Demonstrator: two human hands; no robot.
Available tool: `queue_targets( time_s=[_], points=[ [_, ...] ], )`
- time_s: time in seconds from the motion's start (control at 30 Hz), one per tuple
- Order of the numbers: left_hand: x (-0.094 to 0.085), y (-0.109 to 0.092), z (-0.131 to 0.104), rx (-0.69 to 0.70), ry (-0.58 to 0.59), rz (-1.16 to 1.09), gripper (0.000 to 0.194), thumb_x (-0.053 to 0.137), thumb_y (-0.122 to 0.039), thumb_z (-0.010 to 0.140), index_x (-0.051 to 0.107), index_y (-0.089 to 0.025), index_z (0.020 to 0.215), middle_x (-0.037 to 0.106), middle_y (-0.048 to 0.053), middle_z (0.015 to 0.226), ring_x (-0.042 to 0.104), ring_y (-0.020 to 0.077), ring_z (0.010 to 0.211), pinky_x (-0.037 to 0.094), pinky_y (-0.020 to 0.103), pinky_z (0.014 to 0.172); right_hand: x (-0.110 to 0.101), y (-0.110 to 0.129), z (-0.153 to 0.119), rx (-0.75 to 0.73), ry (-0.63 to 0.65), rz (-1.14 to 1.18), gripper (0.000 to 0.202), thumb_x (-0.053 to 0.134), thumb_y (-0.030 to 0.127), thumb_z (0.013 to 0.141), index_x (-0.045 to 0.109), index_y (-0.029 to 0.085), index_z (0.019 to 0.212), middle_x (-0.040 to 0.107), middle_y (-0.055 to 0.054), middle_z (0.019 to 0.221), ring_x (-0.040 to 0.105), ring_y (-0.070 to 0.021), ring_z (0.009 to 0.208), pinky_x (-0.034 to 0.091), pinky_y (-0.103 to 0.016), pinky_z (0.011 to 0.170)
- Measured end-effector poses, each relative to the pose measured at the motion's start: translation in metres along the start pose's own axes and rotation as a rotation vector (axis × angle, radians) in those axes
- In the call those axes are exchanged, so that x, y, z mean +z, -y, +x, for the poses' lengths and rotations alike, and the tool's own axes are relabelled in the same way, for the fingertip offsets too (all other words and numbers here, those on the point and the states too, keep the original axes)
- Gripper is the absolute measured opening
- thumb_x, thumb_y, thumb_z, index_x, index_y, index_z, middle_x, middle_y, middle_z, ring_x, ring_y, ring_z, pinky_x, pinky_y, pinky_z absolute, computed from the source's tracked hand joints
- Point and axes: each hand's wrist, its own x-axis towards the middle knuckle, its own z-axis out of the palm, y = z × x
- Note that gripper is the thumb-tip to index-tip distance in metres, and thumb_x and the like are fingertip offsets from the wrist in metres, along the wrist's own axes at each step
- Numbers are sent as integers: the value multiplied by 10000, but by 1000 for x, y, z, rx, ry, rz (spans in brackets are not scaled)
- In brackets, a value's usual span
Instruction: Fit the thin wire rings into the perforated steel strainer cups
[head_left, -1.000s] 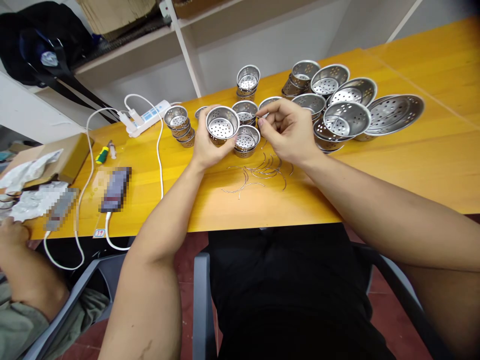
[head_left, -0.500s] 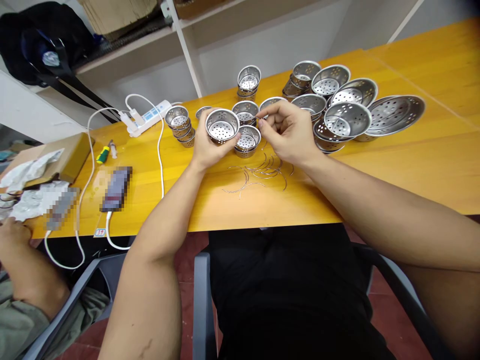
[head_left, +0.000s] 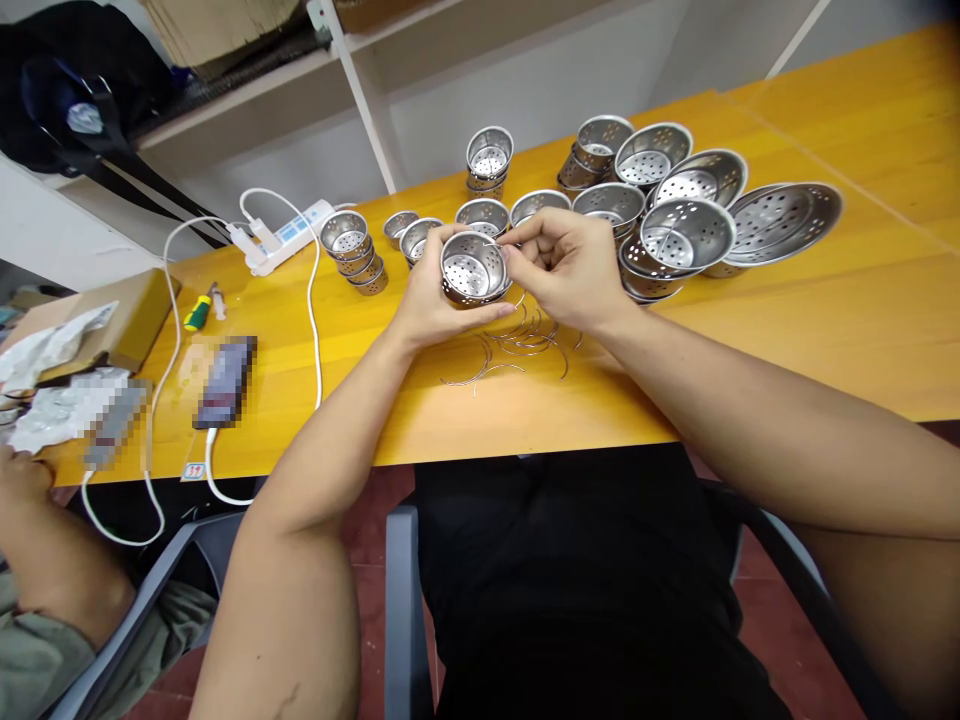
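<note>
My left hand [head_left: 431, 305] grips a small perforated steel cup [head_left: 471, 268] from its left side and underneath, a little above the yellow table [head_left: 825, 300]. My right hand [head_left: 574, 265] pinches a thin curved wire at the cup's right rim; the wire's end is hidden by my fingers. A scatter of curved wire pieces [head_left: 517, 345] lies on the table just below both hands.
Stacks of small steel cups [head_left: 349, 245] and larger perforated bowls [head_left: 690, 235] crowd the table behind the hands. A white power strip [head_left: 289, 232], screwdriver [head_left: 199, 310] and phone [head_left: 223, 382] lie left. Another person's hand [head_left: 22, 480] is at the far left edge.
My left hand has brought the cup right and nearer, up against my right hand's fingers. The right hand stayed pinched on the wire.
</note>
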Motion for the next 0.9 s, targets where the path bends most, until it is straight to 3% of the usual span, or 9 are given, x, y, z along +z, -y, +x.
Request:
queue_targets(
  time_s=[0.23,0.53,0.73,0.9],
  points=[
    [2,-9,2,25,25,14,1330,955,-999,773,335,-406,1789,690,102,1558,829,369,1440,708,598,1237,0,2,0,4,0,-6,381,982,648,1024,853,293,977,591,26,680,417,-146,583,331,-365,563],
    [-1,-21,6,62,73,52,1225,895,-948,908,295,-396,1822,691,119,1591,810,367,1490,689,614,1283,-1,2,0,-11,3,-32,394,997,655,1016,825,301,1002,582,27,683,437,-157,598,345,-351,559],
    [-3,-19,4,66,84,79,1238,881,-970,904,309,-387,1836,689,124,1641,776,378,1528,615,618,1372,1,4,-2,-33,3,-44,325,965,620,1052,865,310,1052,578,25,685,435,-167,605,369,-360,559],
    [-4,-14,2,-1,56,37,1110,786,-1022,938,430,-353,1750,760,98,1508,835,348,1382,634,617,1331,-4,15,0,-5,128,59,508,941,811,1009,924,304,1036,759,-44,858,607,-204,728,499,-382,636]
  ],
)
